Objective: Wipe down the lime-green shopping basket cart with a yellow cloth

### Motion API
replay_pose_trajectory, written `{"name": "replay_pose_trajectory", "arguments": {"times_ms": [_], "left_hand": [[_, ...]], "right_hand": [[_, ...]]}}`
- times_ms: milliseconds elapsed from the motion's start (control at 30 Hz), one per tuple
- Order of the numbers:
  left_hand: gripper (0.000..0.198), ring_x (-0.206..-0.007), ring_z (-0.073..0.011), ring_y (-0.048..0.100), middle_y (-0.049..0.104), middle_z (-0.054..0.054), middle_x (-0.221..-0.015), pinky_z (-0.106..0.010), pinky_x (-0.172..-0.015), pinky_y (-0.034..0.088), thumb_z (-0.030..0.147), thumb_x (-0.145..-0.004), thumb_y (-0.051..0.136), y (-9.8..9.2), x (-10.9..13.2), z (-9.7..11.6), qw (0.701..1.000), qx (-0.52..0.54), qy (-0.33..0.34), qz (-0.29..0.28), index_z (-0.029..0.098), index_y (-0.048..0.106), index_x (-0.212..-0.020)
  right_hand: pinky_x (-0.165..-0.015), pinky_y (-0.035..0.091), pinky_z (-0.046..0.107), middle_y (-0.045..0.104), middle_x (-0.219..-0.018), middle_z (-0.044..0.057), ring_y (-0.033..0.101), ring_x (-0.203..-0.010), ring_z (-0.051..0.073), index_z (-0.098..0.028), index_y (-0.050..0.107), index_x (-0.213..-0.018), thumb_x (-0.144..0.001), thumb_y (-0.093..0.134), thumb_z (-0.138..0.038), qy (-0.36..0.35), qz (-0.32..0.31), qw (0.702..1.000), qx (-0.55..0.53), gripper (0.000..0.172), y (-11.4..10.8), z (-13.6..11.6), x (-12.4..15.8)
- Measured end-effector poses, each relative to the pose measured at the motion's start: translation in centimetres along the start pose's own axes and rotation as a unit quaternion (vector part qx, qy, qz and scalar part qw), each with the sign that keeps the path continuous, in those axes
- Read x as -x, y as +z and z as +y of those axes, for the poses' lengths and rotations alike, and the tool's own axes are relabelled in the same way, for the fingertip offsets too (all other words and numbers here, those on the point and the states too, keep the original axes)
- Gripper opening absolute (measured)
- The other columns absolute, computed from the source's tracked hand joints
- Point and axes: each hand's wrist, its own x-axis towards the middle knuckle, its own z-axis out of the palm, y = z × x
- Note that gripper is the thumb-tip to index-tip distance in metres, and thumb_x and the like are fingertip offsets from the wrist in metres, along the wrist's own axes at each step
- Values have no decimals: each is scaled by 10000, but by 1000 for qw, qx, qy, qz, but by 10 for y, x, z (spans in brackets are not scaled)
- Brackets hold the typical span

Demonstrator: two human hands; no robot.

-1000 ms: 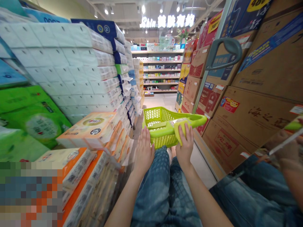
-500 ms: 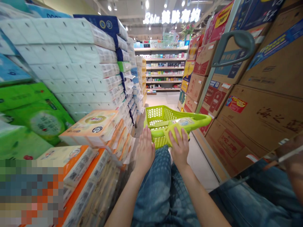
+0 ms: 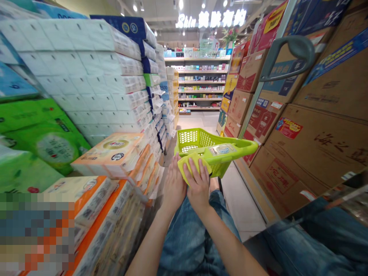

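Note:
A lime-green plastic shopping basket [image 3: 227,151] with a perforated body and a long handle is in front of my knees at centre. My left hand [image 3: 174,188] rests against its near left corner, fingers stretched out. In my right hand [image 3: 198,184] is a yellow cloth [image 3: 190,156], pressed under the fingers on the basket's near rim. A label [image 3: 222,149] is on the basket's right side bar. The part of the near rim under the cloth and hands is hidden.
Stacked white tissue packs [image 3: 77,63] and orange tissue packs [image 3: 110,151] line the left. On the right stand brown cartons [image 3: 324,138] and a grey handle [image 3: 263,65]. A shelf of small goods [image 3: 201,71] closes the aisle, with pale floor tiles [image 3: 241,203] between.
My right hand has slid the yellow cloth left along the near rim, from beside the label to close by my left hand. My left hand stays almost in place.

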Motion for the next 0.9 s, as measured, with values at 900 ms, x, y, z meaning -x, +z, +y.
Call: {"name": "replay_pose_trajectory", "arguments": {"times_ms": [900], "left_hand": [[735,-1533,-271,110,155,-179,-1648,-524,-1208,263,222,-985,389,0,-1,3,999,26,-11,-17,168,-39,-1580]], "right_hand": [[-1190,255,501,502,-1504,19,323,-1463,236,-291,473,-1454,-837,394,-4,40,-37,995,82,685,-50,64,-20]]}}
